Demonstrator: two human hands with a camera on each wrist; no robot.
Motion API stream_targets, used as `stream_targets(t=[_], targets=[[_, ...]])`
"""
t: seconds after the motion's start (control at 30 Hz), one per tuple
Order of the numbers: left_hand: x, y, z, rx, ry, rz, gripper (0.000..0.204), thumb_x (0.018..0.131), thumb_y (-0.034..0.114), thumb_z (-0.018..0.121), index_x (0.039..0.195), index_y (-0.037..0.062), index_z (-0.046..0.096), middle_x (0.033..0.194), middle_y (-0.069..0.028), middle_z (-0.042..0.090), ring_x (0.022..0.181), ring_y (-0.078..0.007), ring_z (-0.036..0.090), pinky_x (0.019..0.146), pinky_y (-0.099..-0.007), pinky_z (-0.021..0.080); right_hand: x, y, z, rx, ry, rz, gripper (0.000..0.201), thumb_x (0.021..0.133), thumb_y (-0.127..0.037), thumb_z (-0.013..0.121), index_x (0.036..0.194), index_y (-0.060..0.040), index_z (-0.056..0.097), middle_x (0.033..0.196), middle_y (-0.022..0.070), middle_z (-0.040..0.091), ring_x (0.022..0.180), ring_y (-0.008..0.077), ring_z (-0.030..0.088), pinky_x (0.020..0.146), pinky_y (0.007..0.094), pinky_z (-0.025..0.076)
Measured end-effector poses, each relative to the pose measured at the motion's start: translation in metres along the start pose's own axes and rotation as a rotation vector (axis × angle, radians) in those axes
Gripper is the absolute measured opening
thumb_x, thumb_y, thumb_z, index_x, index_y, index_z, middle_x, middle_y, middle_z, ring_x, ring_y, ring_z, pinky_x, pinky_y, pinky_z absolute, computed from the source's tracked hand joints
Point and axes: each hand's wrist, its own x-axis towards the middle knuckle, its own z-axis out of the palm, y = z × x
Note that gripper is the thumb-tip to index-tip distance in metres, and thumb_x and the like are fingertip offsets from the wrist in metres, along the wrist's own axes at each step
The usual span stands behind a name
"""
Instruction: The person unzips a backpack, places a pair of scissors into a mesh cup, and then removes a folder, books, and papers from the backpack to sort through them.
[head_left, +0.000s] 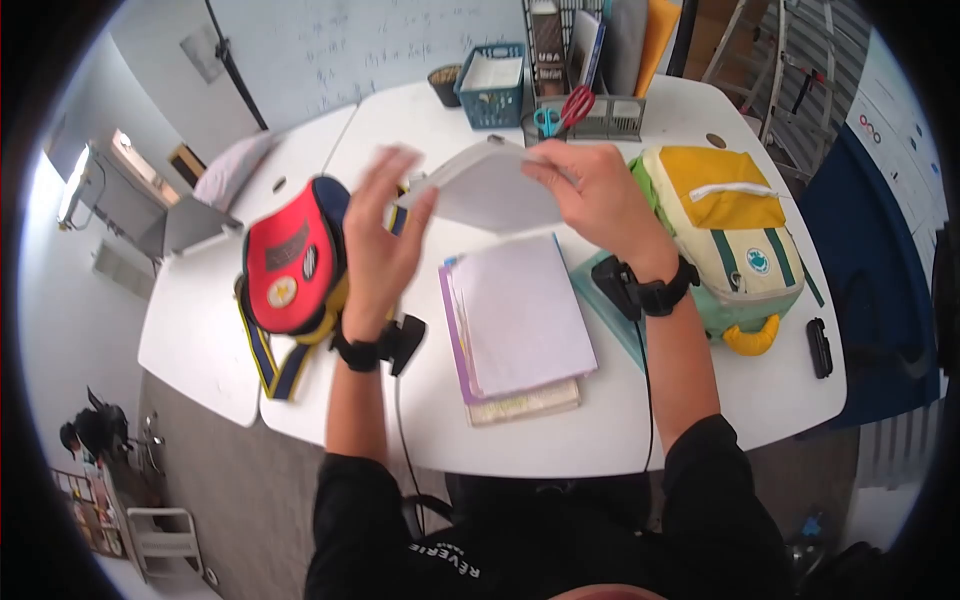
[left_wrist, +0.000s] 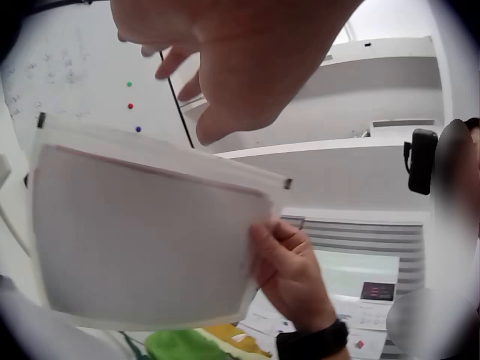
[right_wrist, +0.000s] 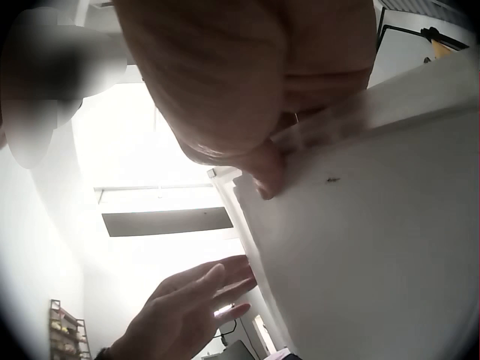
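Observation:
My right hand (head_left: 607,195) pinches one edge of a translucent zip document pouch (head_left: 490,190), thumb on one face. The pouch is held up above the table, and a pale sheet shows inside it in the left wrist view, with dark tabs at its zip ends. My left hand (head_left: 383,245), slightly blurred, is raised near the pouch's other side with fingers extended. Beneath lies a stack: white papers (head_left: 520,310) on a purple folder (head_left: 455,335), over a cream-coloured booklet (head_left: 525,402). A teal folder (head_left: 610,300) sticks out on the right, partly under my right wrist.
A red backpack (head_left: 290,260) lies on the left, a yellow and green backpack (head_left: 720,240) on the right. Behind stand a blue basket (head_left: 490,90) and a mesh organizer (head_left: 610,120) with red scissors (head_left: 577,105). A black object (head_left: 819,348) lies near the right edge.

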Motion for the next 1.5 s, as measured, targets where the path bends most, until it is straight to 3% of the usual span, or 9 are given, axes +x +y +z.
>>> stream_targets(t=[0.1, 0.23, 0.3, 0.43, 0.57, 0.73, 1.07, 1.27, 1.5], targets=[[0.023, 0.037, 0.022, -0.222, 0.070, -0.019, 0.031, 0.083, 0.004, 0.075, 0.114, 0.0004, 0.069, 0.105, -0.0137, 0.073, 0.096, -0.0251, 0.071, 0.084, -0.0322, 0.053, 0.001, 0.010, -0.002, 0.033, -0.123, 0.118, 0.012, 0.091, -0.008, 0.065, 0.098, 0.0019, 0.066, 0.073, 0.0178, 0.062, 0.061, 0.0265, 0.055, 0.061, 0.0343, 0.045], [0.027, 0.044, 0.038, -0.247, 0.039, -0.013, 0.028, 0.082, -0.001, 0.074, 0.110, -0.0003, 0.069, 0.098, -0.0127, 0.073, 0.090, -0.0211, 0.069, 0.081, -0.0299, 0.053, -0.001, 0.014, 0.000, 0.103, -0.126, 0.096, 0.012, 0.090, -0.008, 0.067, 0.098, 0.0009, 0.067, 0.074, 0.0169, 0.063, 0.061, 0.0265, 0.056, 0.061, 0.0340, 0.046], [0.018, 0.034, 0.046, -0.388, 0.095, -0.045, 0.021, 0.084, -0.006, 0.071, 0.105, -0.0029, 0.068, 0.095, -0.0116, 0.070, 0.087, -0.0176, 0.067, 0.082, -0.0273, 0.052, 0.001, 0.012, 0.003, 0.091, -0.120, 0.072, 0.010, 0.088, -0.008, 0.067, 0.092, 0.0018, 0.068, 0.068, 0.0197, 0.063, 0.058, 0.0340, 0.061, 0.058, 0.0353, 0.047], [0.005, 0.027, 0.046, -0.638, 0.106, -0.187, 0.009, 0.092, -0.004, 0.066, 0.101, -0.0045, 0.064, 0.094, -0.0040, 0.063, 0.082, -0.0071, 0.056, 0.073, -0.0205, 0.045, 0.003, 0.014, 0.007, 0.152, -0.097, 0.004, 0.012, 0.087, -0.008, 0.069, 0.095, 0.0017, 0.069, 0.076, 0.0167, 0.068, 0.063, 0.0297, 0.063, 0.062, 0.0324, 0.050], [0.008, 0.020, 0.046, -0.718, 0.106, -0.280, 0.008, 0.092, -0.004, 0.066, 0.099, -0.0044, 0.064, 0.093, -0.0062, 0.064, 0.083, -0.0109, 0.060, 0.075, -0.0235, 0.048, 0.005, 0.013, -0.001, 0.201, -0.162, 0.046, 0.014, 0.088, -0.007, 0.068, 0.100, 0.0004, 0.071, 0.082, 0.0170, 0.070, 0.067, 0.0289, 0.065, 0.064, 0.0319, 0.051], [0.007, -0.002, 0.053, -0.820, 0.008, -0.191, 0.006, 0.090, -0.005, 0.065, 0.095, -0.0030, 0.063, 0.093, -0.0121, 0.066, 0.088, -0.0229, 0.066, 0.079, -0.0335, 0.053, 0.006, 0.017, -0.010, 0.210, -0.270, 0.175, 0.019, 0.089, -0.003, 0.063, 0.107, -0.0008, 0.072, 0.088, 0.0176, 0.072, 0.072, 0.0284, 0.066, 0.066, 0.0320, 0.051], [0.005, -0.032, 0.055, -0.951, 0.022, -0.187, 0.005, 0.091, -0.006, 0.062, 0.096, -0.0037, 0.063, 0.096, -0.0134, 0.066, 0.092, -0.0219, 0.064, 0.082, -0.0333, 0.050, 0.003, 0.034, -0.014, 0.194, -0.312, 0.242, 0.024, 0.088, 0.000, 0.060, 0.110, -0.0012, 0.071, 0.091, 0.0182, 0.072, 0.071, 0.0280, 0.068, 0.067, 0.0325, 0.052], [0.003, -0.032, 0.057, -0.880, -0.028, -0.173, 0.009, 0.089, -0.009, 0.063, 0.095, -0.0035, 0.064, 0.096, -0.0139, 0.066, 0.091, -0.0221, 0.065, 0.080, -0.0331, 0.052, -0.003, 0.035, -0.004, 0.034, -0.342, 0.139, 0.025, 0.083, -0.001, 0.063, 0.107, -0.0012, 0.070, 0.086, 0.0165, 0.072, 0.072, 0.0294, 0.069, 0.066, 0.0332, 0.054], [0.005, -0.025, 0.052, -0.857, 0.013, -0.188, 0.011, 0.086, -0.010, 0.065, 0.096, -0.0039, 0.066, 0.096, -0.0142, 0.068, 0.090, -0.0217, 0.065, 0.080, -0.0325, 0.051, 0.000, 0.031, -0.006, -0.021, -0.273, 0.131, 0.012, 0.079, -0.006, 0.068, 0.090, -0.0021, 0.072, 0.077, 0.0127, 0.070, 0.066, 0.0294, 0.066, 0.062, 0.0334, 0.052]])
